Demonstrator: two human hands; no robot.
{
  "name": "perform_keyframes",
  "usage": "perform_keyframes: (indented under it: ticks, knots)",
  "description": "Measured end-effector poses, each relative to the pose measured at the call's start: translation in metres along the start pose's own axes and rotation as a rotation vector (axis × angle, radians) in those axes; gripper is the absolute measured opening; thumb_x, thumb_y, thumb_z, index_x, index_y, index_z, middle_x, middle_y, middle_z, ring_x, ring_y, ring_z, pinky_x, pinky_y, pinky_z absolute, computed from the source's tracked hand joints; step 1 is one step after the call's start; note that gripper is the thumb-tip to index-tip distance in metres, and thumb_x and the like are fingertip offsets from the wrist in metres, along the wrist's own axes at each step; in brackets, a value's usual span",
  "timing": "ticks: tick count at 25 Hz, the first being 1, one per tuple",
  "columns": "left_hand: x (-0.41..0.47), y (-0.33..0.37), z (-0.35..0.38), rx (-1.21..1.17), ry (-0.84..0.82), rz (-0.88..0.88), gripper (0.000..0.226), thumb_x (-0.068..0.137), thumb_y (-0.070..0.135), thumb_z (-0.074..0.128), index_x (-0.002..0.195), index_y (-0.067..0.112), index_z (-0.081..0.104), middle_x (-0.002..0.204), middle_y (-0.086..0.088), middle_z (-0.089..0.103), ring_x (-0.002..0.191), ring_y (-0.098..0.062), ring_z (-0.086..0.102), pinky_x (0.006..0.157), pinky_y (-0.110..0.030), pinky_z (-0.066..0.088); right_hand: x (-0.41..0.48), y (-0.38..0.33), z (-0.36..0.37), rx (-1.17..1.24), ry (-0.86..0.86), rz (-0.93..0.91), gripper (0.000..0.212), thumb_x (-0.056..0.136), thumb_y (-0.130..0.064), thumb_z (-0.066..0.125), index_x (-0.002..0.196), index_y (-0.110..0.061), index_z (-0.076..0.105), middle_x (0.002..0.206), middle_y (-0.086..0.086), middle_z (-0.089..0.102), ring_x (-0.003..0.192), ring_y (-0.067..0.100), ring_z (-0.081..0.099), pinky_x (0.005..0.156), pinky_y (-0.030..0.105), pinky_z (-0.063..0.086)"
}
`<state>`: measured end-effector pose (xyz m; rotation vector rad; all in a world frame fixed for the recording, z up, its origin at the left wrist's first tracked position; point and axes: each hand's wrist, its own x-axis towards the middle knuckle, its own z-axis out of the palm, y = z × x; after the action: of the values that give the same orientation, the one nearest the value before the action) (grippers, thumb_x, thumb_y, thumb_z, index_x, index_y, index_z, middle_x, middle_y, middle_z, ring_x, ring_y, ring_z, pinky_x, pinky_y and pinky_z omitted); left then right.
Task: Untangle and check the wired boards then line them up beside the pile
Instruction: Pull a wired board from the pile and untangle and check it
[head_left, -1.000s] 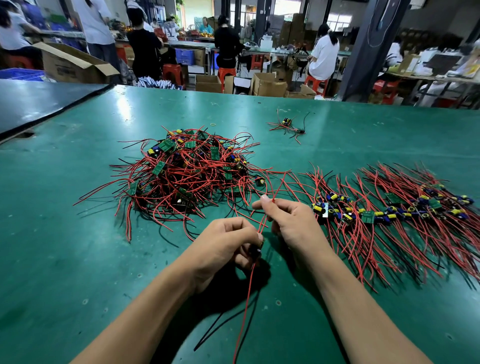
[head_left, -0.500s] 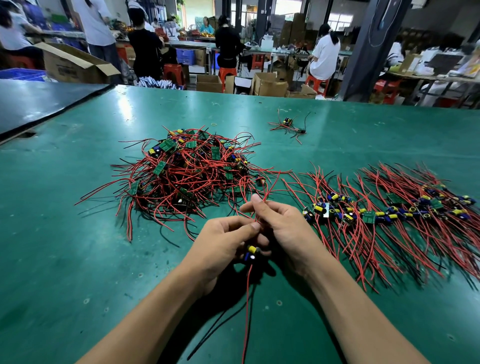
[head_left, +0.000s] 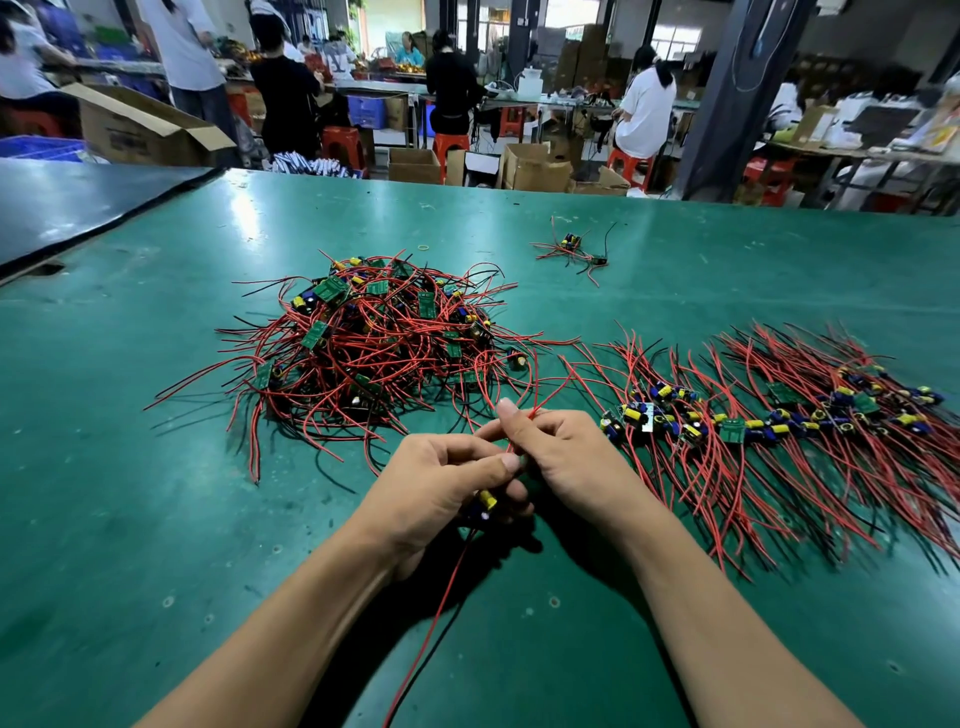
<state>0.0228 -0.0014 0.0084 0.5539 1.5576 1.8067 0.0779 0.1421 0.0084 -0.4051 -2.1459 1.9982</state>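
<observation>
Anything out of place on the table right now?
Yes: a small stray bunch of wired boards lies farther back on the table, apart from both the tangled pile and the lined-up row.

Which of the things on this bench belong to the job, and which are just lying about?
Job: held board in left hand; its red wires pinched by right hand; tangled pile; lined-up row.
Lying about, it seems: stray wired bundle; rubber band; cardboard box.
</observation>
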Motion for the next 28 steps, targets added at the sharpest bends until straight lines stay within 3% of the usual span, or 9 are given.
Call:
perform_keyframes:
  ticks: [2, 4, 6, 10, 14, 19, 22, 24, 28]
  knots:
    - [-0.001, 0.0, 0.001, -0.008, -0.012, -0.01, 0.012, 0.083, 0.01, 0.07, 0.072, 0.009, 0.074, 0.07, -0.014, 0.07, 0.058, -0.022, 0.066, 0.051, -0.024, 0.05, 0.002, 0.0, -0.005, -0.094, 0.096, -0.033, 0.046, 0.096, -0.056, 0.056, 0.086, -0.019, 0.08, 0.054, -0.017, 0.061, 0.05, -0.004, 0.056, 0.058, 0.021, 0.04]
    - [-0.001, 0.001, 0.002, -0.013, -0.028, -0.018, 0.007, 0.082, 0.01, 0.071, 0.075, 0.008, 0.073, 0.07, -0.013, 0.071, 0.058, -0.021, 0.067, 0.05, -0.022, 0.049, 0.004, 0.0, -0.01, -0.11, 0.165, -0.042, 0.049, 0.098, -0.056, 0.052, 0.089, -0.018, 0.08, 0.043, -0.014, 0.046, 0.038, -0.001, 0.043, 0.046, 0.013, 0.029]
    - [-0.001, 0.002, 0.002, -0.014, -0.053, -0.02, 0.006, 0.081, 0.012, 0.072, 0.077, 0.008, 0.072, 0.07, -0.013, 0.071, 0.059, -0.022, 0.068, 0.05, -0.023, 0.05, 0.005, -0.004, -0.011, -0.008, 0.186, 0.013, 0.052, 0.098, -0.059, 0.048, 0.087, -0.019, 0.08, 0.046, -0.008, 0.034, 0.038, 0.005, 0.026, 0.041, 0.019, 0.019]
    - [-0.002, 0.003, 0.0, 0.001, -0.119, -0.025, 0.01, 0.076, 0.018, 0.073, 0.079, 0.009, 0.074, 0.072, -0.015, 0.07, 0.064, -0.026, 0.069, 0.054, -0.025, 0.05, 0.006, -0.013, -0.007, 0.436, 0.134, 0.203, 0.064, 0.099, -0.058, 0.042, 0.067, -0.015, 0.077, 0.055, -0.008, 0.059, 0.035, 0.001, 0.025, 0.035, 0.016, 0.017]
    - [-0.001, 0.002, 0.003, -0.09, -0.117, -0.051, 0.011, 0.086, 0.011, 0.066, 0.083, 0.007, 0.076, 0.078, -0.02, 0.071, 0.064, -0.028, 0.069, 0.058, -0.029, 0.055, 0.005, -0.014, -0.008, 0.407, 0.139, 0.189, 0.063, 0.097, -0.06, 0.045, 0.059, -0.017, 0.071, 0.05, -0.01, 0.056, 0.037, 0.002, 0.025, 0.039, 0.018, 0.015]
    - [0.002, 0.0, 0.009, -0.134, -0.039, -0.002, 0.017, 0.091, 0.013, 0.062, 0.085, 0.003, 0.074, 0.078, -0.016, 0.072, 0.058, -0.021, 0.067, 0.058, -0.027, 0.057, 0.001, -0.012, 0.008, 0.307, 0.057, 0.206, 0.06, 0.093, -0.066, 0.047, 0.071, -0.019, 0.077, 0.047, -0.004, 0.048, 0.034, 0.007, 0.037, 0.037, 0.016, 0.032]
    - [0.004, 0.0, 0.01, -0.185, 0.033, 0.004, 0.016, 0.091, 0.01, 0.062, 0.079, 0.004, 0.069, 0.067, -0.013, 0.066, 0.051, -0.021, 0.063, 0.051, -0.025, 0.054, -0.002, -0.011, 0.012, 0.31, -0.021, 0.19, 0.053, 0.092, -0.061, 0.054, 0.094, -0.014, 0.078, 0.046, 0.0, 0.043, 0.035, 0.01, 0.041, 0.039, 0.018, 0.039]
    - [0.004, 0.001, 0.008, -0.206, 0.064, -0.015, 0.018, 0.091, 0.008, 0.061, 0.075, 0.006, 0.067, 0.062, -0.012, 0.062, 0.047, -0.022, 0.061, 0.049, -0.024, 0.052, -0.004, -0.011, 0.012, 0.323, -0.101, 0.185, 0.051, 0.091, -0.053, 0.06, 0.108, -0.007, 0.075, 0.05, 0.001, 0.047, 0.039, 0.01, 0.049, 0.041, 0.019, 0.043]
    - [0.003, 0.0, 0.006, -0.208, 0.048, -0.038, 0.015, 0.091, 0.009, 0.061, 0.077, 0.005, 0.062, 0.054, -0.005, 0.056, 0.044, -0.02, 0.058, 0.047, -0.023, 0.05, -0.006, -0.008, 0.008, 0.357, -0.197, 0.139, 0.047, 0.09, -0.047, 0.064, 0.112, -0.007, 0.073, 0.058, 0.006, 0.06, 0.046, 0.012, 0.057, 0.044, 0.022, 0.048]
